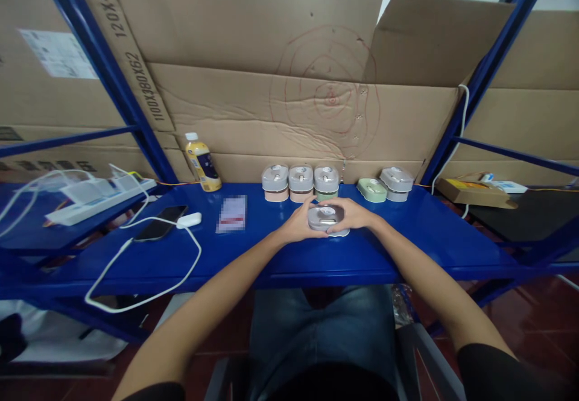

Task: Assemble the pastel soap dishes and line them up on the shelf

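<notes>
Both hands hold a small container with a clear lid point(322, 216) above the blue table, near its middle. My left hand point(299, 223) wraps round its left side, fingers curved. From the right, my right hand point(351, 215) grips the same container. A pale edge shows on the table just below it, partly hidden. Behind the hands stand three clear-lidded containers in a row: two with pinkish bases point(275, 183) point(301, 184) and one with a green base point(326, 183).
Further right sit a green container point(372, 190) and a grey clear-lidded one point(397, 183). Leftward are a yellow bottle point(203, 163), a blurred packet point(232, 214), a black phone point(161, 223), a looping white cable and a power strip point(99, 202). Cardboard point(226, 99) stands behind.
</notes>
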`<action>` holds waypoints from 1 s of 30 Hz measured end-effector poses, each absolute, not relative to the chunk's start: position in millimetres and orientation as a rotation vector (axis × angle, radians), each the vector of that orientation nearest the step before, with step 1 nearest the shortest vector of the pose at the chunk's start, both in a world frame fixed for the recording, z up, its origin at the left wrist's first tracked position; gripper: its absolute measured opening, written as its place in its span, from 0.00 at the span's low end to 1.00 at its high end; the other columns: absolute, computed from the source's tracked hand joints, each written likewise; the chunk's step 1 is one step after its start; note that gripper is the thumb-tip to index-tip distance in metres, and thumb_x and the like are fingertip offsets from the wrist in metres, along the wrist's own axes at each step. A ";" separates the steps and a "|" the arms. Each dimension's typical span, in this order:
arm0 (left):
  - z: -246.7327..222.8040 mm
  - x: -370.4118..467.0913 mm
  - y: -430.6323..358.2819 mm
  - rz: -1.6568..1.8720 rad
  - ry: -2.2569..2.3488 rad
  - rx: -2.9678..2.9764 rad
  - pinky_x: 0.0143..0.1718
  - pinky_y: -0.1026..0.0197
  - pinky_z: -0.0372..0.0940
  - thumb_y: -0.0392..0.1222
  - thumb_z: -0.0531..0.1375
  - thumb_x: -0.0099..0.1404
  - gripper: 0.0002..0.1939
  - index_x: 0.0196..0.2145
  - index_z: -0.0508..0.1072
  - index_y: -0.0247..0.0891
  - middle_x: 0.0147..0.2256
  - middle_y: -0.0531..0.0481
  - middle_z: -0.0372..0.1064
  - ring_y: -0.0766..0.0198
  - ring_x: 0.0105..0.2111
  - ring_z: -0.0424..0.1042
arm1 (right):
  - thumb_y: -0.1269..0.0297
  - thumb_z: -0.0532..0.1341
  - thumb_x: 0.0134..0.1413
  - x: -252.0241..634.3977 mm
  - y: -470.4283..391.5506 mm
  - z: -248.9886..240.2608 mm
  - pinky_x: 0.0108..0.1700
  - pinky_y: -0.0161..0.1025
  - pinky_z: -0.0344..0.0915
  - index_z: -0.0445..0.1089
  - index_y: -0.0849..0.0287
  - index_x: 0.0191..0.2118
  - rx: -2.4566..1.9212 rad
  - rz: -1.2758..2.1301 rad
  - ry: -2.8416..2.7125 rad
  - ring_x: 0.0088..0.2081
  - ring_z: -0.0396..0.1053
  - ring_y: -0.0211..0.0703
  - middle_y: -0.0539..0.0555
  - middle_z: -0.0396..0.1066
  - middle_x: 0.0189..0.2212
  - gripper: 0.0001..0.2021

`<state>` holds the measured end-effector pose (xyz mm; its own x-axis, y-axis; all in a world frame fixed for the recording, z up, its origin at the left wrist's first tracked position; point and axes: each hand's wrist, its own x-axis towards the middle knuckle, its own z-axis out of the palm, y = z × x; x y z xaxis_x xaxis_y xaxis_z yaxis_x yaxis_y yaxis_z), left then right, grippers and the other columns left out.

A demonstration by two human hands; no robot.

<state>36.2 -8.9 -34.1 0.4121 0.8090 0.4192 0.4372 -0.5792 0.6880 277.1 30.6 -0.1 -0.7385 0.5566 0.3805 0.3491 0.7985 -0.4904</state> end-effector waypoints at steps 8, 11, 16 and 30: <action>-36.1 31.8 -8.1 0.987 1.061 2.223 0.60 0.39 0.65 0.55 0.78 0.46 0.57 0.67 0.55 0.40 0.59 0.36 0.69 0.40 0.59 0.70 | 0.42 0.74 0.46 284.2 12.3 3.6 0.64 0.54 0.65 0.63 0.55 0.69 -0.725 0.338 -2.580 0.62 0.69 0.59 0.62 0.69 0.62 0.46; -40.5 29.9 -5.4 1.027 1.041 2.219 0.59 0.41 0.67 0.54 0.76 0.51 0.51 0.66 0.56 0.40 0.57 0.37 0.70 0.45 0.57 0.72 | 0.39 0.71 0.50 296.5 -12.6 8.1 0.58 0.54 0.69 0.56 0.52 0.73 -0.902 0.223 -2.634 0.58 0.71 0.61 0.63 0.68 0.61 0.49; -46.7 29.9 -0.6 1.040 1.112 2.323 0.58 0.42 0.68 0.47 0.65 0.64 0.31 0.61 0.62 0.41 0.51 0.42 0.74 0.49 0.52 0.75 | 0.40 0.69 0.52 326.8 -53.0 4.0 0.56 0.60 0.68 0.53 0.53 0.73 -1.324 -0.173 -2.590 0.57 0.70 0.71 0.69 0.67 0.61 0.48; -35.7 31.6 -9.7 0.941 1.189 2.367 0.58 0.42 0.68 0.50 0.63 0.66 0.24 0.56 0.68 0.38 0.52 0.39 0.74 0.46 0.54 0.74 | 0.48 0.64 0.59 315.7 60.0 13.8 0.64 0.60 0.54 0.68 0.62 0.61 -1.703 -0.618 -2.412 0.63 0.60 0.69 0.70 0.71 0.57 0.30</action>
